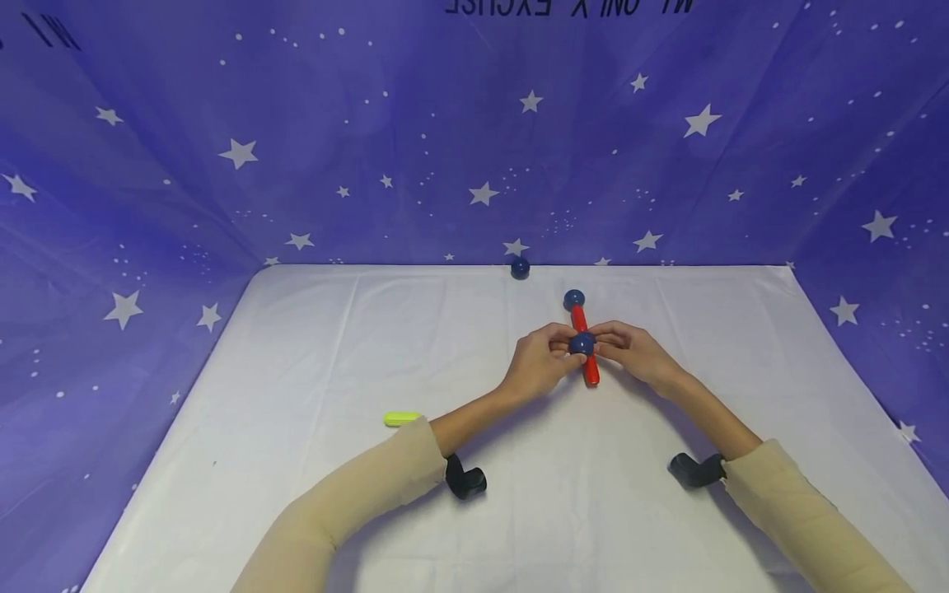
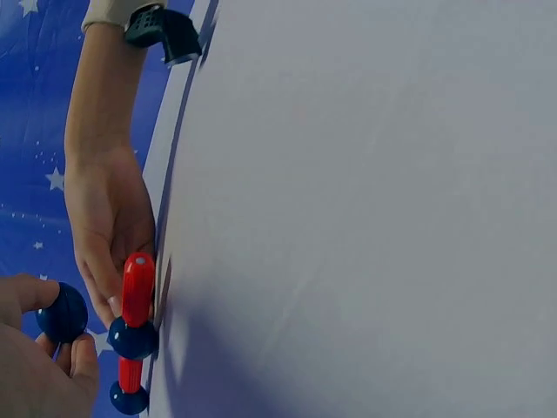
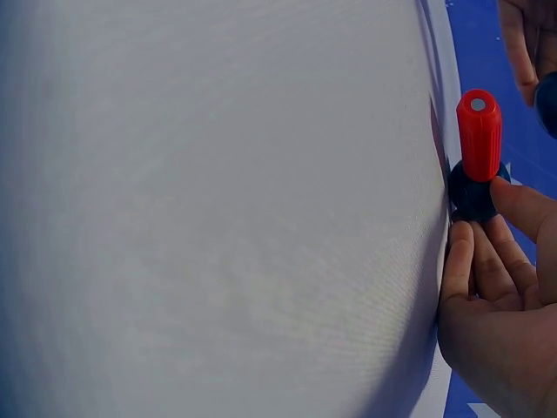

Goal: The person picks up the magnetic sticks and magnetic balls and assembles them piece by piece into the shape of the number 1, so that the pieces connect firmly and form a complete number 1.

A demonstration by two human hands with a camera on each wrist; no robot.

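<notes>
My left hand (image 1: 537, 362) pinches a dark blue ball (image 2: 61, 313) between thumb and fingers. Close beside it, my right hand (image 1: 638, 356) grips another dark blue ball (image 3: 474, 192), which joins two red rods in a line. The nearer red rod (image 1: 591, 372) is ridged and has a grey spot in its end, plain in the right wrist view. Beyond the joint, the farther red rod (image 1: 579, 318) carries a blue end ball (image 1: 574, 300). A small gap separates the left hand's ball from the joined piece in the left wrist view. From the head, the two balls overlap.
A loose dark blue ball (image 1: 521, 268) lies at the table's back edge. By the left sleeve is a yellow-green rod (image 1: 401, 418), partly covered. Purple star-printed cloth (image 1: 445, 148) rises behind the white table (image 1: 578, 511). Black wrist cameras (image 1: 465, 480) stick out below the cuffs.
</notes>
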